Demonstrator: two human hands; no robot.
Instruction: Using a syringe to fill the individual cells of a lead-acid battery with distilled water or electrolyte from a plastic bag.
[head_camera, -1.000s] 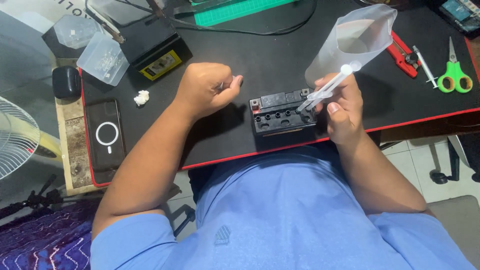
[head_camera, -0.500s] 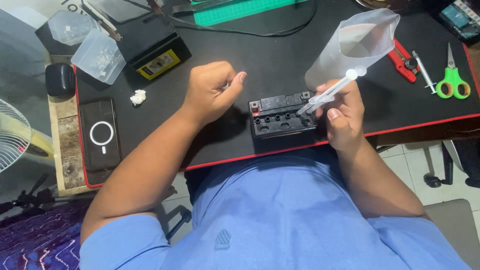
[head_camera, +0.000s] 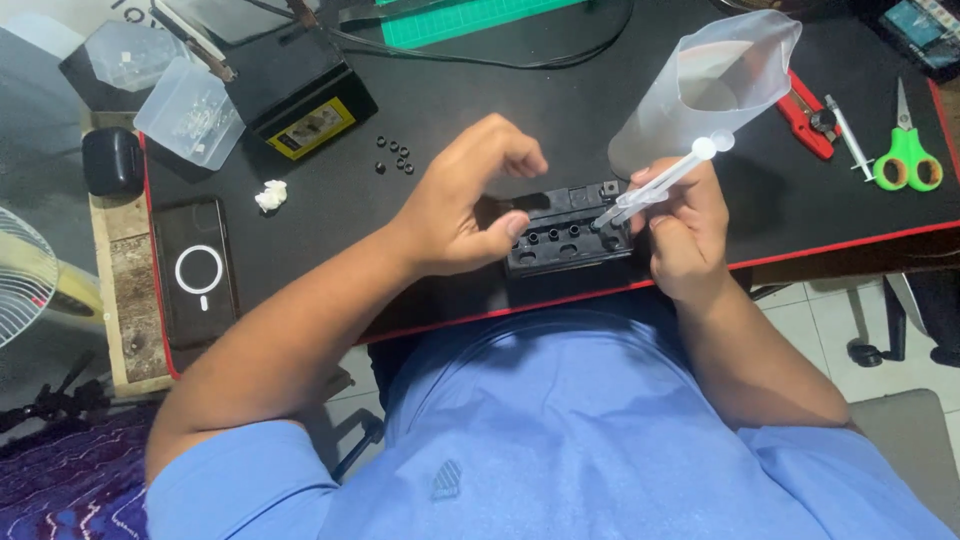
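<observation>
A black plastic block with a row of round ports lies near the front edge of the black desk mat. My left hand rests at its left end, thumb against the block's side and fingers curled above it. My right hand holds a clear syringe tilted down to the left, its tip at the block's right-hand port. A translucent plastic cup stands just behind the syringe.
Several small black rings and a white wad lie on the mat. A black box with a yellow label, clear plastic containers, a phone, a red tool and green scissors surround the work spot.
My left hand has moved right and down from a raised fist to the block's left end. The syringe stays at the block's right side. The small black rings have come into sight.
</observation>
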